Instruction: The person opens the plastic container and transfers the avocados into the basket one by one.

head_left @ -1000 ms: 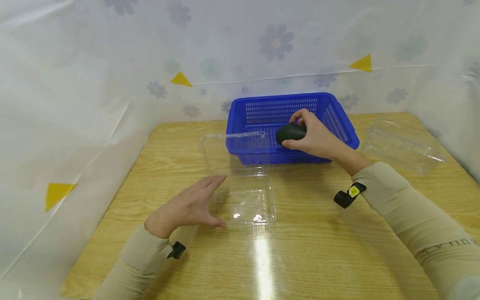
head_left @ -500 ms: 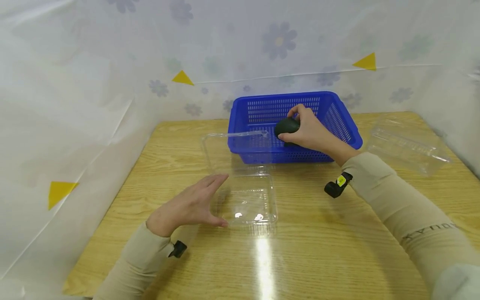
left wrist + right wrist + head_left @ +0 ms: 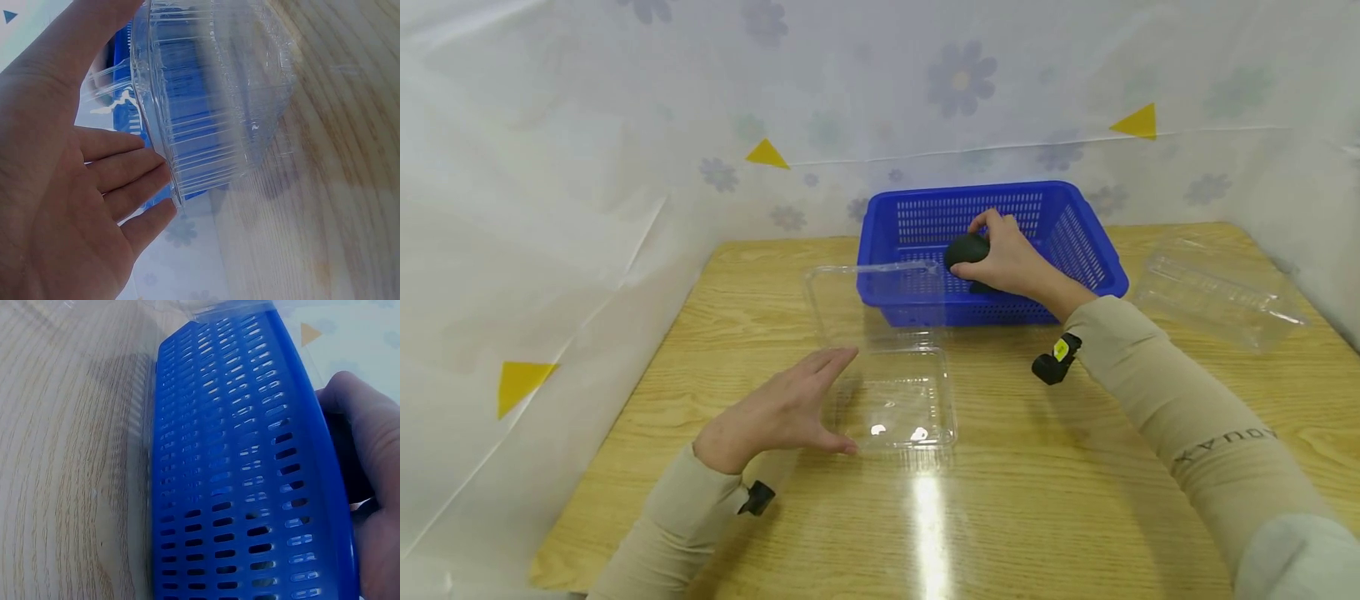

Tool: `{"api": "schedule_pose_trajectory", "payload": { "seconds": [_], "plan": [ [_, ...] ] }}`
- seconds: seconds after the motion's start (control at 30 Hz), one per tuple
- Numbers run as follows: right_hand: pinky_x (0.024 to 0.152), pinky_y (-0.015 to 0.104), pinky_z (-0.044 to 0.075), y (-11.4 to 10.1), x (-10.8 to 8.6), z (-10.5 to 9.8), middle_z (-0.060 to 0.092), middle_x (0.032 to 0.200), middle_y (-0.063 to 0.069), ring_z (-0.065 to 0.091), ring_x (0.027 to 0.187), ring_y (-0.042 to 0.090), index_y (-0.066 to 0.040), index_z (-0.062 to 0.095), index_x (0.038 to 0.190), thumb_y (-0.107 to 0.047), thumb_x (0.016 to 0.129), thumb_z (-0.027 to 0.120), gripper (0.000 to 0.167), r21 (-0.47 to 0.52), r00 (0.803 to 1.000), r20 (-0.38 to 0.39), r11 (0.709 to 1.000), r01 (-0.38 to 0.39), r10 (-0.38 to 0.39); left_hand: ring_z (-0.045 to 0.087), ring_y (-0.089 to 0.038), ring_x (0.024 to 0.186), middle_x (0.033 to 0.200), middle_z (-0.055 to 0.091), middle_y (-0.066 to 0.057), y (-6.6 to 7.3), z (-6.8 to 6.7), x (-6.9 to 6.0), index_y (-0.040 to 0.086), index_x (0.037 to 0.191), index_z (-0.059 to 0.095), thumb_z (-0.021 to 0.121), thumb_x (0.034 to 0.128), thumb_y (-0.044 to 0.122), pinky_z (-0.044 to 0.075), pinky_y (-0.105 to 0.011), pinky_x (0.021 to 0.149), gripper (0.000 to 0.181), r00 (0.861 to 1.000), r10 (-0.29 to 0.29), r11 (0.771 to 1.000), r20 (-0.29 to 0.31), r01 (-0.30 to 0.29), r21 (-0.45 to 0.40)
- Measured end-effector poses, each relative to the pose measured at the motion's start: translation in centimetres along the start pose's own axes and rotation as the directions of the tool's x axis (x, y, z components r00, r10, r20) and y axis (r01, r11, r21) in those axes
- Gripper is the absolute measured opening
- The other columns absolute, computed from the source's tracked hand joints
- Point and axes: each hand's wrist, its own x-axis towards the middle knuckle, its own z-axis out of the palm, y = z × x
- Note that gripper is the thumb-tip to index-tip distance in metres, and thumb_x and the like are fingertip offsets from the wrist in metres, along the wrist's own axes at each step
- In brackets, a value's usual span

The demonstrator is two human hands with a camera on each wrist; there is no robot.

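My right hand (image 3: pixel 1009 260) grips a dark green avocado (image 3: pixel 966 252) between thumb and fingers, inside the blue basket (image 3: pixel 992 315). Below it, partly hidden by the hand, shows another dark green piece (image 3: pixel 981 287). The right wrist view has the basket wall (image 3: pixel 231 462) in front, with only part of the hand (image 3: pixel 378 456) beyond its rim. My left hand (image 3: pixel 778 412) is beside a clear plastic clamshell box (image 3: pixel 895 400), whose lid (image 3: pixel 872 308) stands raised at the back. Its fairly straight fingers (image 3: pixel 134 181) touch the box's rim in the left wrist view.
Another clear plastic box (image 3: pixel 1221 287) lies at the back right of the wooden table (image 3: pixel 1022 492), right of the basket. A pale flowered sheet (image 3: pixel 820 83) with yellow triangles hangs behind and along the sides.
My right hand has moved slightly left within the basket with the avocado, and the dark piece below has come into view. The left hand has stayed by the box.
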Motion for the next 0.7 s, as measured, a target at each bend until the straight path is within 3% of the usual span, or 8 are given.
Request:
{"api": "schedule_pose_trajectory", "payload": {
  "seconds": [0.23,0.7],
  "plan": [
    [0.083,0.047,0.053,0.01,0.31,0.29,0.038,0.124,0.025,0.048,0.105,0.036,-0.003,0.038,0.132,-0.031,0.086,0.072,0.064,-0.024,0.998,0.050,0.999,0.026,-0.024,0.039,-0.033,0.143,0.156,0.038,-0.017,-0.01,-0.04,0.00,0.003,0.156,0.027,0.086,0.0663,0.058,0.036,-0.046,0.118,0.120,1.000,-0.006,1.000,-0.002,0.006,-0.002],
    [0.080,0.047,0.052,-0.42,0.86,0.93,0.037,0.126,0.025,0.051,0.099,0.036,-0.006,0.040,0.131,-0.034,0.086,0.071,0.061,-0.136,0.993,0.113,0.991,-0.004,0.019,0.040,-0.035,0.143,0.155,0.038,-0.019,-0.01,-0.15,-0.10,0.001,0.155,0.027,0.087,0.0656,0.055,0.036,-0.048,0.117,0.121,1.000,0.008,1.000,-0.010,-0.008,-0.002]
  ]
}}
